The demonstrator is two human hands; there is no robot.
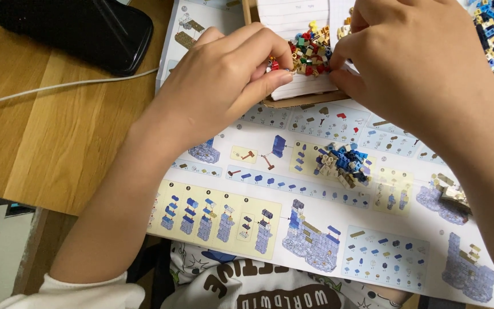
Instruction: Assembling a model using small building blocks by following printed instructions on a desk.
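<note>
Desk [41, 143]: both hands' fingers [270, 80] pinching bricks [310, 54].

Bare forearms, a pushed-up white sleeve [81, 292] (left arm), and a white shirt [258, 286] with brown print.

— What sort of place are you sitting in?

— A home, by the look of it: a hobby corner at a desk. You have a wooden table [41, 143] under you, and the building-brick instruction sheet [315, 189] spread on it is your landmark.

— What else around that sheet says home?

— Left of the sheet, a white cable [58, 87] trails over the wood, and beyond it lies a black soft case [75, 28]. At the sheet's far edge sits a cardboard tray [293, 102] of tiny loose bricks [310, 54]. On the sheet rests a small blue-and-tan brick build [343, 164]. Below its near edge shows your printed casual shirt [258, 286].
</note>
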